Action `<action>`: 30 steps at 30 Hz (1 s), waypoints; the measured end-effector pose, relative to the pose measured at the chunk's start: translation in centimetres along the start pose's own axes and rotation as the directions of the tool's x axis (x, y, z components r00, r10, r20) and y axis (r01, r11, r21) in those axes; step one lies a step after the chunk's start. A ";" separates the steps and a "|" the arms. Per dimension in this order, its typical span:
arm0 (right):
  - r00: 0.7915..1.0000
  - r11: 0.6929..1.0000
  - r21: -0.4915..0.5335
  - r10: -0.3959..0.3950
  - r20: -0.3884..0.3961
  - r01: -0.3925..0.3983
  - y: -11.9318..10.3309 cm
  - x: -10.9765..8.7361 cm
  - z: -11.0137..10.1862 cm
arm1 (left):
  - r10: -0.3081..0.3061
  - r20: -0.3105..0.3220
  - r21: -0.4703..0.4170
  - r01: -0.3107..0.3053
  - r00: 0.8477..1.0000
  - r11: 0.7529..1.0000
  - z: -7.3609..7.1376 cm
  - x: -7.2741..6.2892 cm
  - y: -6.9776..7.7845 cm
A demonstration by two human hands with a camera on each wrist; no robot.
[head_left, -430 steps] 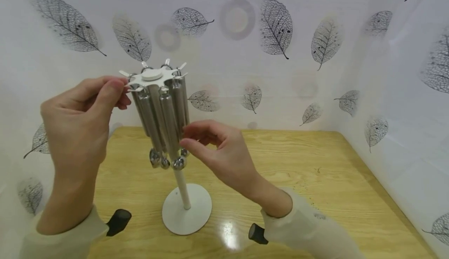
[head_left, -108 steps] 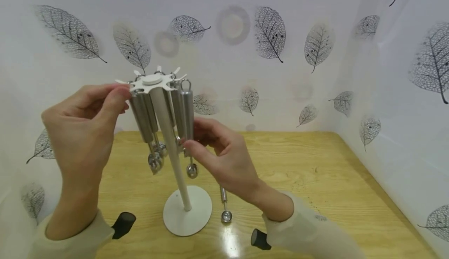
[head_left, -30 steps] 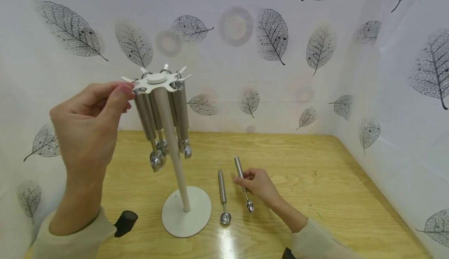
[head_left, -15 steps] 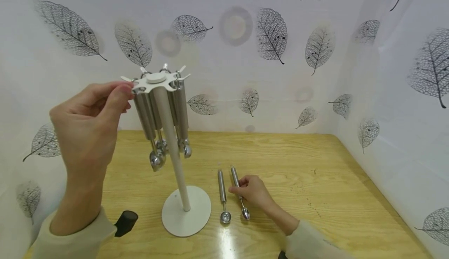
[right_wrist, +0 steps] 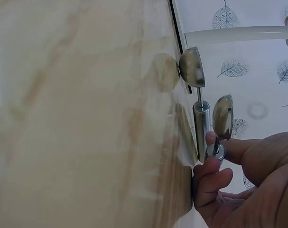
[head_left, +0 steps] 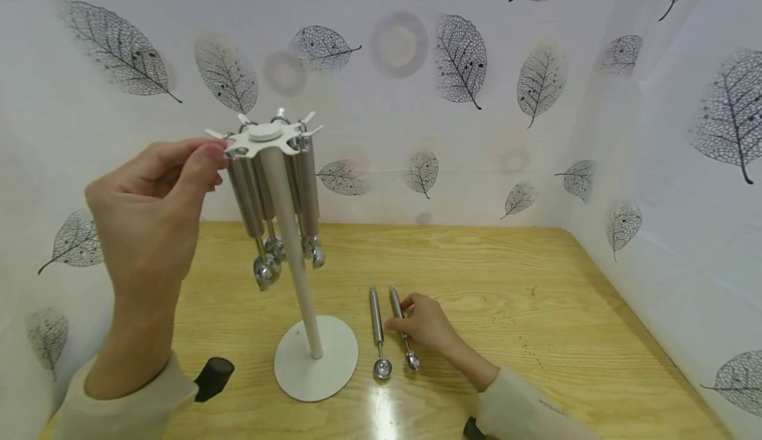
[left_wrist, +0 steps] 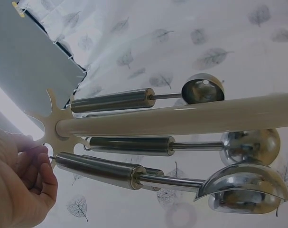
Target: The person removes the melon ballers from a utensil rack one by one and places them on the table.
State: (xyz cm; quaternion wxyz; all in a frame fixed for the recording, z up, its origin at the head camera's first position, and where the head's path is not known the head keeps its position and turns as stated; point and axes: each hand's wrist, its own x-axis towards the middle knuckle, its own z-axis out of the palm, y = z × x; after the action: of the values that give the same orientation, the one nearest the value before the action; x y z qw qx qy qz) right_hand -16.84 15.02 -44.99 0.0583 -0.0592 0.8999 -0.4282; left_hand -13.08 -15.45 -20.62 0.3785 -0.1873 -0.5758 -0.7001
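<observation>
My left hand pinches one prong of the white star-shaped top of a utensil stand. Several steel melon ballers hang from the top by rings, scoops down; the prongs facing me hold none. In the head view my right hand pinches the handle of another melon baller, low over the table. Its scoop stands a little off the tabletop in the right wrist view, while my fingers touch the surface. Just left of it, a second loose melon baller lies on the table, bowl toward me.
The wooden table runs back to a pale leaf-patterned curtain, which also closes off the sides. The stand's round base sits left of the loose melon ballers. Dark wrist-camera mounts show at both cuffs.
A melon baller left the stand and my right hand carried it down to the table. Over the last second it moved nearer the one lying there. My left hand kept its place.
</observation>
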 end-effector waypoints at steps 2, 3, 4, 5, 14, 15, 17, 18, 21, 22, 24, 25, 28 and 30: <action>1.000 1.000 0.001 -0.008 0.004 0.008 -0.1 0.0 0.1 | 0.001 -0.001 -0.007 -0.001 1.000 1.000 0.0 0.0 0.0; 1.000 1.000 0.003 -0.009 0.006 0.009 -0.1 0.0 0.1 | 0.003 -0.001 -0.010 -0.003 1.000 1.000 0.0 0.0 0.0; 1.000 1.000 0.005 -0.012 0.010 0.012 -0.1 0.0 0.1 | 0.006 -0.001 -0.014 -0.006 1.000 1.000 0.0 0.0 0.0; 1.000 1.000 0.009 -0.013 0.013 0.013 -0.1 0.0 0.2 | 0.008 -0.001 -0.015 -0.008 1.000 1.000 0.0 0.0 0.0; 1.000 1.000 0.013 -0.003 0.023 0.002 -0.2 -0.1 0.4 | 0.007 -0.001 -0.040 -0.007 1.000 0.999 0.0 0.1 0.0; 1.000 1.000 0.015 -0.003 0.023 0.003 -0.2 -0.1 0.4 | 0.008 -0.001 -0.041 -0.008 1.000 0.999 0.0 0.0 0.0; 1.000 1.000 0.022 -0.001 0.026 0.000 -0.2 -0.1 0.4 | 0.008 0.000 -0.042 -0.008 1.000 0.999 0.0 0.0 0.0; 1.000 1.000 0.026 0.000 0.028 -0.001 -0.2 -0.1 0.5 | 0.009 0.000 -0.040 -0.009 1.000 0.999 0.0 0.0 0.0; 0.999 0.999 0.039 -0.004 0.034 0.002 -0.2 -0.1 0.5 | 0.011 0.000 -0.035 -0.011 1.000 0.999 0.0 0.0 0.0; 0.999 0.999 0.042 -0.003 0.034 0.001 -0.2 -0.1 0.5 | 0.013 0.001 -0.031 -0.013 1.000 0.999 0.0 0.0 0.0; 0.999 0.999 0.051 0.001 0.034 -0.003 -0.2 -0.1 0.5 | 0.014 0.002 -0.027 -0.014 1.000 1.000 0.0 0.0 0.0; 0.999 0.998 0.055 0.002 0.033 -0.004 -0.2 -0.1 0.5 | 0.015 0.002 -0.023 -0.015 1.000 1.000 0.0 0.0 0.0; 0.999 0.997 0.069 0.014 0.035 -0.016 -0.1 -0.1 0.5 | 0.016 0.002 -0.010 -0.016 1.000 1.000 0.0 0.0 0.0; 0.999 0.997 0.071 0.019 0.039 -0.022 -0.1 -0.1 0.5 | 0.016 0.000 -0.012 -0.016 1.000 1.000 0.0 -0.1 0.0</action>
State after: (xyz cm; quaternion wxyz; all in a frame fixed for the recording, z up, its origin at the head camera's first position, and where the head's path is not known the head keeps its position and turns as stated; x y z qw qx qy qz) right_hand -16.65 14.59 -45.21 0.0818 -0.0561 0.8833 -0.4582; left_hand -13.01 -15.46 -20.63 0.3827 -0.1942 -0.5701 -0.7006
